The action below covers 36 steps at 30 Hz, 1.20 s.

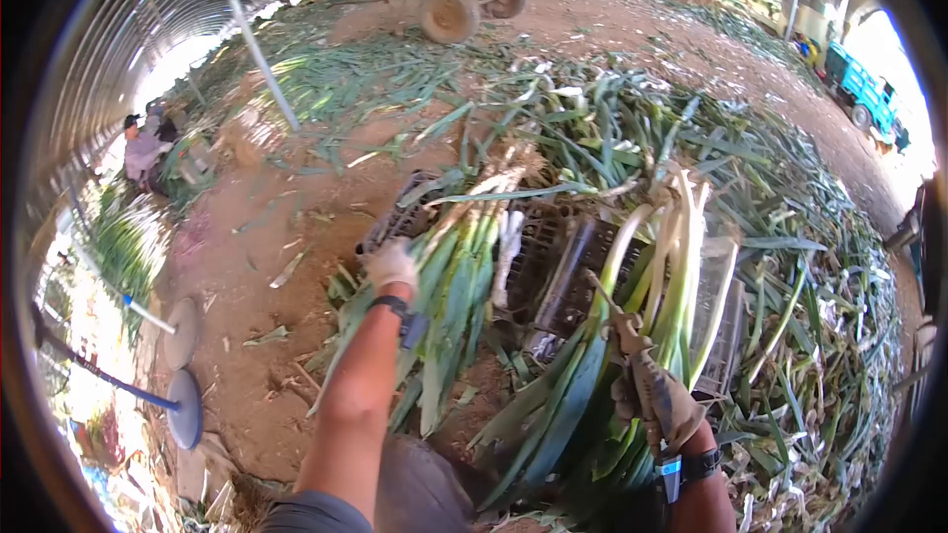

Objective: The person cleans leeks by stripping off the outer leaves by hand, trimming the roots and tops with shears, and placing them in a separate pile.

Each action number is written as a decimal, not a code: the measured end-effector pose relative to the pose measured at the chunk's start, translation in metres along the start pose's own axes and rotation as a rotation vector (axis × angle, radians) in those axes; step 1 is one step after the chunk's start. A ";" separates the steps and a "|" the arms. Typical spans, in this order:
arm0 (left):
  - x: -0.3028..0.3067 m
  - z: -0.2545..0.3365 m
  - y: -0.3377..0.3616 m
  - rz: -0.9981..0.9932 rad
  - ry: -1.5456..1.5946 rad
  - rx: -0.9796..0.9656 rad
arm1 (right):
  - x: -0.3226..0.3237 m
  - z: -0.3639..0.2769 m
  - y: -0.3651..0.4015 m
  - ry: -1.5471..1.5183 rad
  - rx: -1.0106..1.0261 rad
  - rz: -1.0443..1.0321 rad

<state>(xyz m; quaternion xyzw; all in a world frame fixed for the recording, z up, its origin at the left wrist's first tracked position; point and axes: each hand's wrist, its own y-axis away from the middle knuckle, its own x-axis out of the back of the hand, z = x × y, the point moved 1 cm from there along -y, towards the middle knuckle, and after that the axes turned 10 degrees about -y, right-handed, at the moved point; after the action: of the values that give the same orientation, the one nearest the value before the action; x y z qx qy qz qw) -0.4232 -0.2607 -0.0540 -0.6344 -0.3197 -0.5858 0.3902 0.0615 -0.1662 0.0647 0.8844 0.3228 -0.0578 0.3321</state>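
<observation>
The left bundle of leeks (pixel 464 266) lay slanted across a black crate (pixel 553 257). Its pale stalk ends pointed away beyond the fingers and its green leaves trailed back toward the person. The left hand (pixel 392 266), in a light glove, sat on the bundle's outer edge with the fingers curled closed onto the stalks.

Across the crate, the right bundle of leeks (pixel 671 266) stood more upright, with white shafts rising above the fingers and broad leaves hanging below them. The right hand (pixel 664 403), in a soiled glove, was closed around this bundle low on its leaves, one finger stretched up along a stalk. Each wrist wore a dark band.

Beyond both sets of fingers spread a loose heap of cut leaves (pixel 820 286), thickest past the right hand. To the outside of the left fingers lay bare dirt floor (pixel 247 266). Far past it a seated person (pixel 143 150) worked under the arched roof. Well ahead of the fingers stood a cart wheel (pixel 450 13), and a blue truck (pixel 859 89) stood far off on the right.
</observation>
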 end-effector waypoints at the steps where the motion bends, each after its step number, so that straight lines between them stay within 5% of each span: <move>1: -0.023 -0.010 -0.016 0.126 -0.006 -0.075 | -0.003 -0.001 0.002 -0.040 -0.009 0.022; 3: -0.015 -0.006 -0.023 -0.266 0.037 -0.125 | -0.003 -0.003 -0.001 0.082 0.002 0.025; 7: 0.028 0.022 -0.024 -0.388 -0.155 -0.216 | 0.007 -0.009 -0.009 0.194 -0.068 0.002; 13: 0.021 0.027 -0.009 -0.262 0.021 -0.105 | 0.000 -0.016 -0.011 0.177 -0.023 -0.052; 19: 0.095 0.032 0.029 -0.075 0.381 -0.249 | -0.018 -0.023 -0.003 0.149 0.055 -0.103; 21: 0.129 0.064 0.058 -0.175 0.215 -0.197 | -0.015 -0.014 -0.011 0.135 0.056 -0.177; 24: 0.132 0.111 0.100 -0.065 0.088 -0.207 | -0.031 -0.006 -0.013 0.115 0.073 -0.199; 26: 0.102 0.131 0.117 0.053 0.046 -0.364 | -0.046 -0.010 -0.003 0.170 0.048 -0.186; 29: 0.090 0.156 0.149 -0.037 -0.019 -0.436 | -0.053 0.001 0.000 0.233 0.031 -0.146; 32: 0.076 0.177 0.154 -0.089 -0.009 -0.467 | -0.043 0.029 -0.018 0.534 0.370 -0.065; 36: 0.088 0.189 0.168 -0.120 0.016 -0.484 | -0.038 0.022 -0.005 0.837 0.265 0.107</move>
<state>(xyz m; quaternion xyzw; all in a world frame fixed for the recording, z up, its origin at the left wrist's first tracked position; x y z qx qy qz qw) -0.1757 -0.1835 0.0115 -0.6846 -0.2041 -0.6724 0.1936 0.0314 -0.1972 0.0565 0.8820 0.3732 0.2817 0.0587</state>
